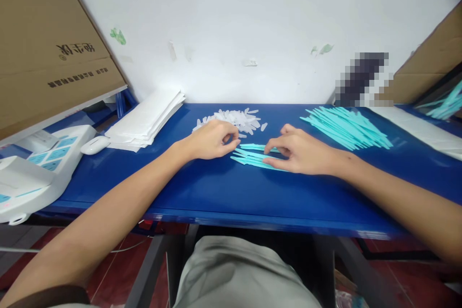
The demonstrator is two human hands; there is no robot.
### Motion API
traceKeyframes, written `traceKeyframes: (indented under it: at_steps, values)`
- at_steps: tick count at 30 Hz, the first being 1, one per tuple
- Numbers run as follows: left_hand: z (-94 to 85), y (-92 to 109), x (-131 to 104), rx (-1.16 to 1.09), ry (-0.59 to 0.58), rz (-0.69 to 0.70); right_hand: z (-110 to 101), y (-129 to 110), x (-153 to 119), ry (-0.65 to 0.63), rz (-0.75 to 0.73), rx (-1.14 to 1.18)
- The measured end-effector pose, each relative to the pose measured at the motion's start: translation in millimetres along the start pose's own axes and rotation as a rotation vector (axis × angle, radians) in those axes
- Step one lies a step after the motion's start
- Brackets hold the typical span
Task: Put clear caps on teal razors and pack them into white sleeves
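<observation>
My left hand (pixel 214 140) is over the middle of the table, thumb and forefinger pinched together beside the left ends of a few slim turquoise sticks (pixel 249 158), shaped like eyebrow razors. Whatever is in that pinch is too small to make out. Over the right ends of the same sticks curls my right hand (pixel 301 150), its thumb and fingers apart, the fingertips on or just above them. Behind my left hand lies a loose heap of small translucent white caps (pixel 238 119). A larger pile of turquoise sticks (pixel 348 127) is at the right.
Flat white packets (pixel 146 118) are stacked at the back left. Left of them are a white earbud case (pixel 95 145) and a white power strip (pixel 68 154). A cardboard box (pixel 54 53) leans in at the left. The white wall (pixel 231 33) borders the blue table (pixel 216 192).
</observation>
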State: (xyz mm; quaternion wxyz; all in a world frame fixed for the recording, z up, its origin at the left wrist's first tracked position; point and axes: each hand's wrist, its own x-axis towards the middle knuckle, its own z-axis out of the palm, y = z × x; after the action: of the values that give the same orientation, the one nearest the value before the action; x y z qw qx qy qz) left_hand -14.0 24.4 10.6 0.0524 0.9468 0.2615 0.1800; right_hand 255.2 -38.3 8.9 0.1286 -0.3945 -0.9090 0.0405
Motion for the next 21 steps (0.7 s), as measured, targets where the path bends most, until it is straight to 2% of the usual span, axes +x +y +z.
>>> traceKeyframes:
  at_steps: [4,9,14,21]
  values:
    - [0.5,-0.9,-0.2,0.051,-0.024,0.039,0.3,-1.8,0.2,-0.079,0.004,0.046]
    - [-0.8,-0.6,-1.0,0.047,-0.040,0.035,-2.0,-3.6,1.4,-0.116,0.046,0.084]
    - [-2.0,-0.6,-1.4,0.014,-0.087,0.094,-1.0,-2.8,2.7,-0.096,0.029,0.089]
    - [-0.6,-1.7,-1.4,0.009,-0.109,0.102,3.0,0.5,3.8,-0.041,-0.020,0.047]
